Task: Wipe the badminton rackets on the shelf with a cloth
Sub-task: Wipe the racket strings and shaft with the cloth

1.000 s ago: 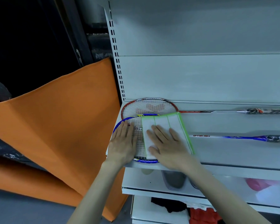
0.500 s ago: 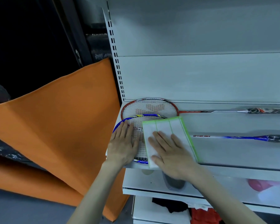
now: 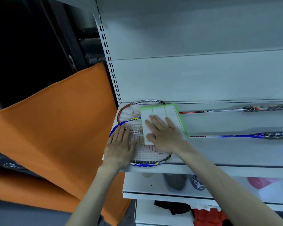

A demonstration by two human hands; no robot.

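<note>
Mid-wipe: flat right hand (image 3: 166, 136) presses cloth (image 3: 162, 116) on racket heads (image 3: 142, 144); flat left hand (image 3: 119, 145) steadies strings; shafts look unwiped.

The white shelf (image 3: 235, 154) lies bare between the red racket's shaft (image 3: 207, 110) and the blue racket's shaft (image 3: 227, 136), and again in front of the blue one. To the left, the slotted upright (image 3: 112, 74) and the orange sheet (image 3: 64, 128) close the side.
</note>
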